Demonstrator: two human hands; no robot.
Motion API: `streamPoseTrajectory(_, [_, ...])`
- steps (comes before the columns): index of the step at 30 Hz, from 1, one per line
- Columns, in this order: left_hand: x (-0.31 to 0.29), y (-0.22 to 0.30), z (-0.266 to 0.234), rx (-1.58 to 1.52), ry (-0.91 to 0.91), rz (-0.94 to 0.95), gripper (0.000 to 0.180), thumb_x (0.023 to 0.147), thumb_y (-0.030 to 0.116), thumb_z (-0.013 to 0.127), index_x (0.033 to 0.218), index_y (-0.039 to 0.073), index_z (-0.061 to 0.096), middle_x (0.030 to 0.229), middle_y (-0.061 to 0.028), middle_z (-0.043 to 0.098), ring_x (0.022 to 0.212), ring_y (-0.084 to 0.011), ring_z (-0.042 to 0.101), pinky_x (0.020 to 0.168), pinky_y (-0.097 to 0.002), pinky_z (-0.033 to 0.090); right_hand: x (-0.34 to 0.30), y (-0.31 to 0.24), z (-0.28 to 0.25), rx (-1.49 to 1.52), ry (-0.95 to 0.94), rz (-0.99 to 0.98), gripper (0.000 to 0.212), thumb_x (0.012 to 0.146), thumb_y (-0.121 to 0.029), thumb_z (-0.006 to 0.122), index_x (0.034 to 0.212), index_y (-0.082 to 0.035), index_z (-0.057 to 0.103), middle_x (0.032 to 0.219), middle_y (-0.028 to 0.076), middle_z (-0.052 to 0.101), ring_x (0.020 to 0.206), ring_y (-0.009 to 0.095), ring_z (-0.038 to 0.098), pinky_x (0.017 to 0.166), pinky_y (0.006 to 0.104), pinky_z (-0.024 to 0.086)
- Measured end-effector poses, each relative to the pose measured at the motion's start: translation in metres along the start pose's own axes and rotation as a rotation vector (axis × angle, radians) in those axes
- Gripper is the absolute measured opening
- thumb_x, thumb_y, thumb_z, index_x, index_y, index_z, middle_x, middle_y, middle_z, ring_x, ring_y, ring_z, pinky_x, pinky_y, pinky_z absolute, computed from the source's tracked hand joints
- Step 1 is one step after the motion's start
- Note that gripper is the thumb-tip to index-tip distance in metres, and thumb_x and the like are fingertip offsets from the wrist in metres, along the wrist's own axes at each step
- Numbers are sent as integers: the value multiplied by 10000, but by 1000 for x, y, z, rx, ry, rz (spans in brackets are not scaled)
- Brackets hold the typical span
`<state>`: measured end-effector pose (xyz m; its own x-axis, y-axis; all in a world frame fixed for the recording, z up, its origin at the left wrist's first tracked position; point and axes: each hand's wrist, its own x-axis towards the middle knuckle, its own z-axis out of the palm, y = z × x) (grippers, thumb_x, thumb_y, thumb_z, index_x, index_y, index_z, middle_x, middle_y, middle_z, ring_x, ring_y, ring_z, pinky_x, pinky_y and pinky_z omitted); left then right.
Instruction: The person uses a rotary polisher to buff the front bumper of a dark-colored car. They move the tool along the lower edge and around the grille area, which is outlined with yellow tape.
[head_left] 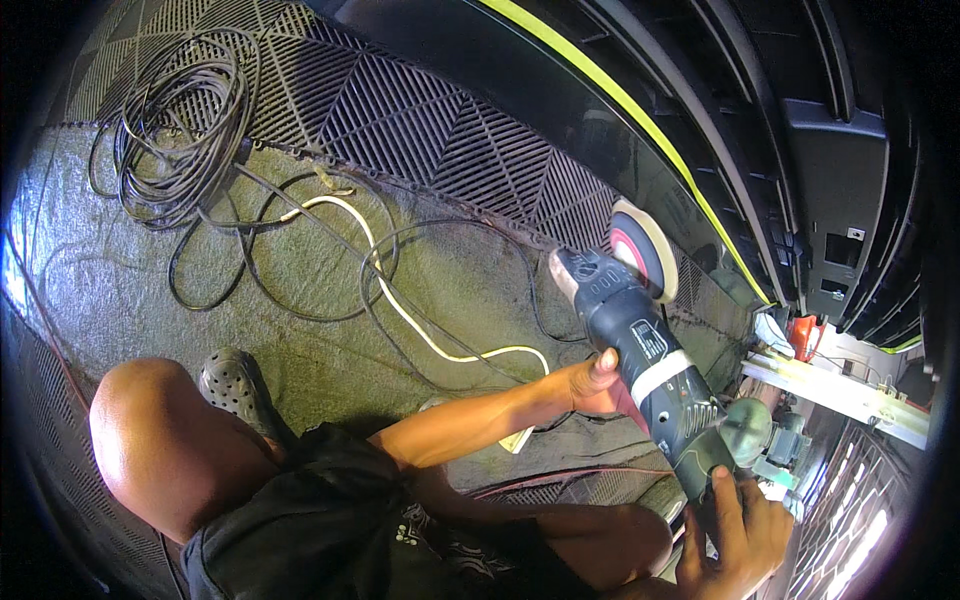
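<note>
Around the rear of a black polisher (622, 318), the right hand's (745, 535) fingers (728, 505) are curling closed on the grip. The left hand (597, 385) is clasping the tool's body, its fingers probably wrapping underneath, mostly hidden. The polisher is slanting across right of centre, its round pad (655, 250) facing a dark panel (640, 170). Farther left, coiled cable (237, 125) is lying on flooring (120, 300).

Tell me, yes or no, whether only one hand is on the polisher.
No: the left hand grips the polisher around its middle, and the right hand is on its rear end.
</note>
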<state>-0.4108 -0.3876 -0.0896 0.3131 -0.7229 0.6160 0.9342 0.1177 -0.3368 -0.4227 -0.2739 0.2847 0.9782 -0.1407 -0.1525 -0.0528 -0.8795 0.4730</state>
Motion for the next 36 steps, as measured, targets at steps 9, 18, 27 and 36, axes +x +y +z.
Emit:
streamPoseTrajectory(9, [-3,9,31,79,21,181,1332,649,764,944,1634,31,430,1587,-188,580,1514,-424,517,1283,-646,369,3,-6,-14,-38,18,-61,519,732,-54,853,1249,-63,809,1137,236,798,850,407,791,703,455,610])
streamPoseTrajectory(18, [-21,79,96,227,-112,386,1269,641,550,1039,1591,-11,412,1558,-353,543,1474,-494,546,1228,-661,442,17,-20,-6,46,110,-176,457,814,-145,802,1257,-35,790,1136,215,795,876,384,785,680,453,587])
streamPoseTrajectory(27, [-5,32,66,123,59,291,1199,772,734,882,1621,7,449,1624,-295,516,1498,-459,532,1261,-658,395,12,-10,-6,-40,134,-50,357,884,-260,827,1191,-79,819,1113,151,794,926,338,758,757,422,557])
streamPoseTrajectory(36, [-10,35,97,123,87,233,1195,775,712,899,1648,40,436,1671,-303,467,1571,-448,451,1302,-650,337,2,-3,-11,-52,146,-87,404,897,-272,852,1213,-28,792,1176,159,792,991,314,772,800,413,588])
